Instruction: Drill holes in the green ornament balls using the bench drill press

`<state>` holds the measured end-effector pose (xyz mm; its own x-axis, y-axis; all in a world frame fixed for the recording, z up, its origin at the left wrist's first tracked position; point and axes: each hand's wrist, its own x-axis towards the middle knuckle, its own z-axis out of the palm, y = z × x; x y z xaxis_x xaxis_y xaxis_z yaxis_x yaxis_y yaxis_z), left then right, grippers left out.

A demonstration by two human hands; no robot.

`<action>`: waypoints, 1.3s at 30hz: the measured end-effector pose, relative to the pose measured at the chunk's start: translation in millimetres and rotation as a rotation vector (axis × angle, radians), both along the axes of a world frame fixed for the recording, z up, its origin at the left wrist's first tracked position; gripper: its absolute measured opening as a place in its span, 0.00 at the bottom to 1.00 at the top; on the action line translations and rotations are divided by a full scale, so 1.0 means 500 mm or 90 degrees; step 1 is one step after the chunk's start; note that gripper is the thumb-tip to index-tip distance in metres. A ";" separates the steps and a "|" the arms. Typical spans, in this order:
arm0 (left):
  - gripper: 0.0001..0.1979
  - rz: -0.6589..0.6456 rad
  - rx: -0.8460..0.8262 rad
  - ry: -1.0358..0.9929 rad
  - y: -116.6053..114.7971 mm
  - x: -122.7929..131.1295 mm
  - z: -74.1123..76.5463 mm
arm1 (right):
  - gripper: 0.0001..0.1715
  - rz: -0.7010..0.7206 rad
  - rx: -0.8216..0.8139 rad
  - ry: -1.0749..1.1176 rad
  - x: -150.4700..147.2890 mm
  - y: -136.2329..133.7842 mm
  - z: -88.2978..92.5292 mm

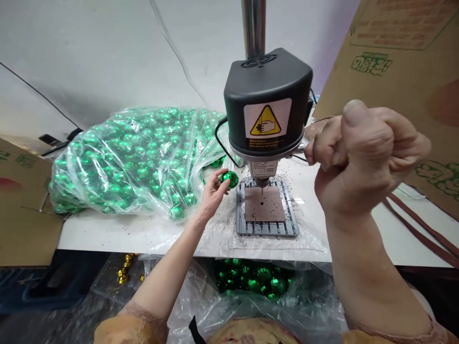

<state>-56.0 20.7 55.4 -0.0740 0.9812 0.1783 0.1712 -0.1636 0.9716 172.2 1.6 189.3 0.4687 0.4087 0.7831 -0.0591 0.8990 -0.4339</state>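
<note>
My left hand (214,191) pinches a shiny green faceted ball (229,179) between thumb and fingers, just left of a small bench drill press (268,100). The drill bit (262,190) points down over a brown board (265,204) with a hole in it, set on the slotted grey base (267,229). Raised at the machine's right side, my right hand (366,153) is closed in a fist around the feed lever. Most of that lever is hidden by the fingers; a bit of shiny metal shows beside the machine's head.
A large clear plastic bag (132,157) full of green balls lies on the white table (114,234) at left. Below the front edge, more green balls (258,277) sit in clear plastic. Cardboard stands at left (25,220) and right (405,62). Dark shavings are scattered around the base.
</note>
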 end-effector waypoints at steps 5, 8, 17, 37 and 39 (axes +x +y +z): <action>0.24 -0.117 -0.222 -0.309 -0.014 0.038 -0.013 | 0.27 0.017 0.005 -0.001 -0.001 0.001 -0.002; 0.27 -0.113 -0.231 -0.325 -0.023 0.045 -0.019 | 0.27 0.015 -0.001 0.004 -0.003 -0.003 -0.001; 0.32 -0.190 -0.106 -0.060 -0.040 0.064 -0.059 | 0.28 0.017 -0.014 -0.010 -0.001 -0.009 0.002; 0.25 -0.140 0.104 0.244 -0.051 0.120 -0.073 | 0.28 -0.009 -0.036 -0.046 -0.004 -0.019 0.004; 0.26 -0.153 0.086 0.193 -0.052 0.121 -0.089 | 0.27 -0.009 -0.023 -0.046 -0.003 -0.013 0.002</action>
